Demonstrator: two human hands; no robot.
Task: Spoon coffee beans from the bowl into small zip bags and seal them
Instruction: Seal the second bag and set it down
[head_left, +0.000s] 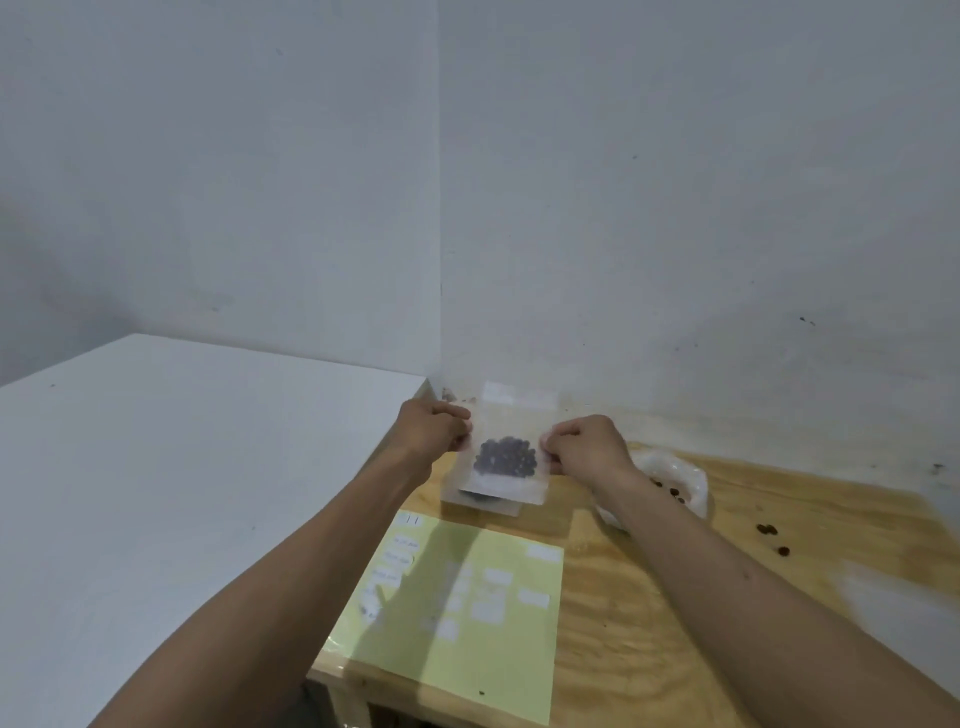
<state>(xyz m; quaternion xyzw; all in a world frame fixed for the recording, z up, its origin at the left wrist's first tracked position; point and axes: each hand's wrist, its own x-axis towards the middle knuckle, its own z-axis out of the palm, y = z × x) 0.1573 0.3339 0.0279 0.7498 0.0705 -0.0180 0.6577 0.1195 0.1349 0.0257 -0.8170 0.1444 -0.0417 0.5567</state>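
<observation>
Clear plastic, small zip bag (506, 447) with a dark cluster of coffee beans (505, 457) in its lower half is held upright in the air above the pale wooden table (649, 597), near the wall corner; left hand (434, 431) pinches its left edge and right hand (584, 444) pinches its right edge, fingers curled on the plastic. Head view only: white bowl (675, 480) with a few beans sits on the table just beyond the right wrist, loose beans (769, 532) lie scattered to its right, and a light green sheet (467, 613) with white labels lies flat nearer the person, beside a white surface (182, 467) on the left.
</observation>
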